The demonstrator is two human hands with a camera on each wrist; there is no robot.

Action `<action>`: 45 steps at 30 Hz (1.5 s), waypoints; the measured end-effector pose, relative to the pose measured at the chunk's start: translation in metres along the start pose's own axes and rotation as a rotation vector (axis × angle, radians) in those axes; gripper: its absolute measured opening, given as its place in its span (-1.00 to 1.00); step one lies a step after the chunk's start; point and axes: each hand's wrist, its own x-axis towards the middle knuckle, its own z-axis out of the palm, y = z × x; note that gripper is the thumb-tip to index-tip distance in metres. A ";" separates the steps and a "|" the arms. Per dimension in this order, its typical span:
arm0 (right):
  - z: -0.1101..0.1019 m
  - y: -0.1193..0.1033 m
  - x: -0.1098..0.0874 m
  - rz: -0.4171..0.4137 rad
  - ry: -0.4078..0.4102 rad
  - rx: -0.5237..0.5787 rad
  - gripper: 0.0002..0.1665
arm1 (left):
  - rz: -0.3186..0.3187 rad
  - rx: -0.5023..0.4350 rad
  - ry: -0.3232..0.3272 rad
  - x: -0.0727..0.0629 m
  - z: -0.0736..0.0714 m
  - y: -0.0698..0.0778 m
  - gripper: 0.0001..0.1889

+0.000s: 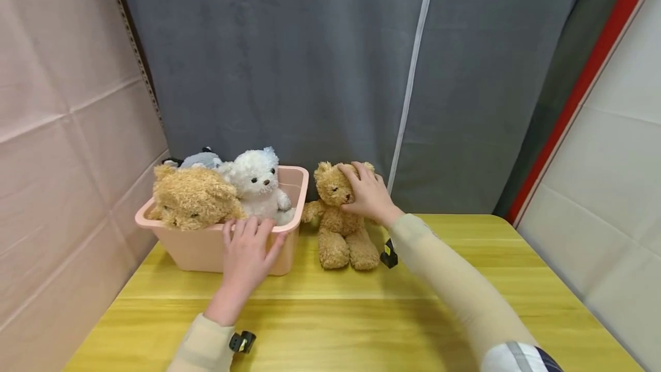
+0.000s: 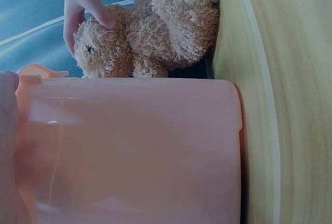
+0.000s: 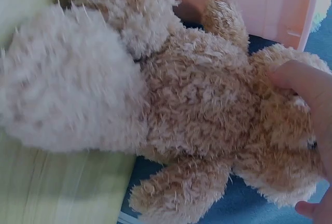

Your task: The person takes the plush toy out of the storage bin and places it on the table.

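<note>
A curly brown teddy bear [image 1: 341,220] sits upright on the table, just right of a pink plastic bin [image 1: 196,248]. My right hand [image 1: 369,194] grips its head, thumb on the face and fingers over the top. In the right wrist view, the thumb presses into the fur of the head [image 3: 280,115]. My left hand [image 1: 247,251] holds the bin's front rim, fingertips over the edge and thumb spread outside. Inside the bin, a second brown plush [image 1: 196,197] leans over the front rim. A white teddy bear [image 1: 255,179] sits beside it, with a grey-blue plush [image 1: 202,158] behind.
The bin stands on the left of a yellow wood-grain table [image 1: 341,326]. A grey curtain [image 1: 279,62] hangs along the back. Pale cloth walls [image 1: 67,148] enclose both sides, and a red strip [image 1: 573,85] runs up the right one.
</note>
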 end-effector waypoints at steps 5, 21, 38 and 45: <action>-0.009 0.006 -0.003 -0.007 -0.007 -0.002 0.16 | 0.005 -0.009 0.013 0.002 0.000 0.000 -0.48; -0.034 -0.007 -0.001 -0.077 0.027 -0.012 0.02 | -0.010 -0.028 0.009 -0.001 0.003 -0.001 -0.55; -0.066 -0.103 0.036 -0.388 0.047 0.043 -0.06 | 0.044 0.039 -0.009 0.002 -0.007 -0.006 -0.55; -0.060 -0.119 0.056 -0.444 0.033 0.053 -0.04 | 0.038 0.034 -0.005 0.000 -0.005 -0.006 -0.55</action>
